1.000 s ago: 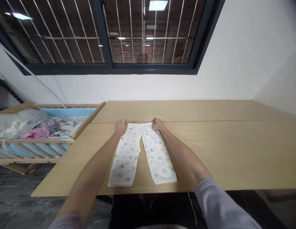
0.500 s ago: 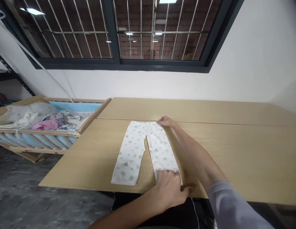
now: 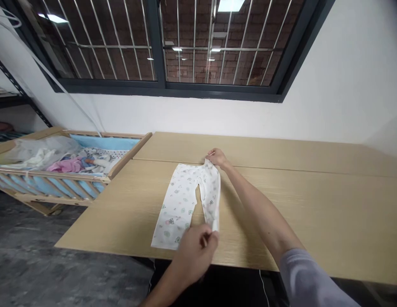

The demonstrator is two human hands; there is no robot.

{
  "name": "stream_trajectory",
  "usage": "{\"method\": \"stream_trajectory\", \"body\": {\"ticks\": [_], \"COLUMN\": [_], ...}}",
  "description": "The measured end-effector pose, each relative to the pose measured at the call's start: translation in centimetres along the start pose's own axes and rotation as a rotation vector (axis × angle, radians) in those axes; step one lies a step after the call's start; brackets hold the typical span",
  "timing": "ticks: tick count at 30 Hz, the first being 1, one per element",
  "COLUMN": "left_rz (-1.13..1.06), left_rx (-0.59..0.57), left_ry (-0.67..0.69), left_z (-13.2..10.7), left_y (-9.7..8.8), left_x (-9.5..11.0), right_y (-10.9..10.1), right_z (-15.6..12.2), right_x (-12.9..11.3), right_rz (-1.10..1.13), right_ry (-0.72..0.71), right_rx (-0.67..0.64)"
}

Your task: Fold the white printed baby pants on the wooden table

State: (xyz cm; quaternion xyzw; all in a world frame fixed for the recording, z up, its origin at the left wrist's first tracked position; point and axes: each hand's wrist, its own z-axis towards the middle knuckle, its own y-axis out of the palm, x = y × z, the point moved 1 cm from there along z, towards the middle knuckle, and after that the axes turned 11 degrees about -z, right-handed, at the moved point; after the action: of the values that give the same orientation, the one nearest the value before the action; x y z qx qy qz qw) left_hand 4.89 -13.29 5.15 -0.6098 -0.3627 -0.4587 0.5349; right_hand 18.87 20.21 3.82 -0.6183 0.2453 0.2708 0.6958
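Observation:
Small white baby trousers [image 3: 182, 200] with a coloured print lie on a light wooden table [image 3: 300, 204], waistband at the far end. My right hand [image 3: 216, 157] pinches the right corner of the waistband. My left hand [image 3: 194, 252] grips the cuff of the right trouser leg near the table's front edge. That right leg is lifted off the table and tilted on edge towards the left leg, which lies flat.
A wooden cot [image 3: 67, 170] with blue lining stands against the table's left side, holding a heap of clothes [image 3: 67, 163] and a plastic bag. A white wall and a barred window [image 3: 172, 42] rise behind the table. Grey floor lies to the left.
My left hand went from the waistband's left corner to the right leg's cuff and closed on it. Both hands have since lifted the right leg and swung it leftwards.

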Motion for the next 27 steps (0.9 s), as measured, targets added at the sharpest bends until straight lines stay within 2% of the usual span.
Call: {"method": "stream_trajectory", "body": {"ticks": [4, 8, 10, 13, 15, 17, 18, 20, 23, 25, 27], "left_rz": [-0.049, 0.096, 0.203, 0.331, 0.443, 0.579, 0.641, 0.728, 0.810, 0.877, 0.960], "left_rx": [0.202, 0.382, 0.434, 0.421, 0.417, 0.500, 0.564, 0.667, 0.644, 0.600, 0.563], "left_ry": [-0.117, -0.209, -0.234, -0.264, -0.295, -0.291, -0.239, -0.027, 0.307, 0.373, 0.361], "left_z": [-3.1, -5.7, -6.4, -6.6, -6.6, -6.9, -7.1, -7.8, -8.8, -9.1, -9.2], "left_y": [-4.5, -7.5, -8.2, -8.4, -8.3, -8.1, -8.0, -7.2, -5.3, -4.0, -3.0], "left_x": [-2.9, -6.0, -6.9, -7.4, -7.3, -7.1, -6.9, -6.6, -6.4, -6.9, -7.7], "right_y": [2.6, 6.5, 8.5, 10.6, 11.1, 11.1, 10.8, 10.0, 8.4, 7.2, 6.4], "right_z": [0.0, -0.6, -1.2, -1.9, -2.4, -3.3, -4.0, -6.2, -11.9, -16.6, -20.8], "right_x": [-3.5, -7.0, -8.3, -9.6, -10.2, -10.7, -10.9, -11.5, -11.9, -11.6, -10.7], "right_rz": [0.015, -0.013, -0.047, -0.116, -0.164, -0.205, -0.220, -0.234, -0.221, -0.216, -0.223], "right_ry": [-0.026, -0.086, -0.102, -0.101, -0.108, -0.152, -0.182, -0.312, -0.718, -0.988, -1.131], "right_rx": [0.013, 0.003, -0.012, -0.032, -0.047, -0.056, -0.056, -0.069, -0.213, -0.388, -0.562]}}
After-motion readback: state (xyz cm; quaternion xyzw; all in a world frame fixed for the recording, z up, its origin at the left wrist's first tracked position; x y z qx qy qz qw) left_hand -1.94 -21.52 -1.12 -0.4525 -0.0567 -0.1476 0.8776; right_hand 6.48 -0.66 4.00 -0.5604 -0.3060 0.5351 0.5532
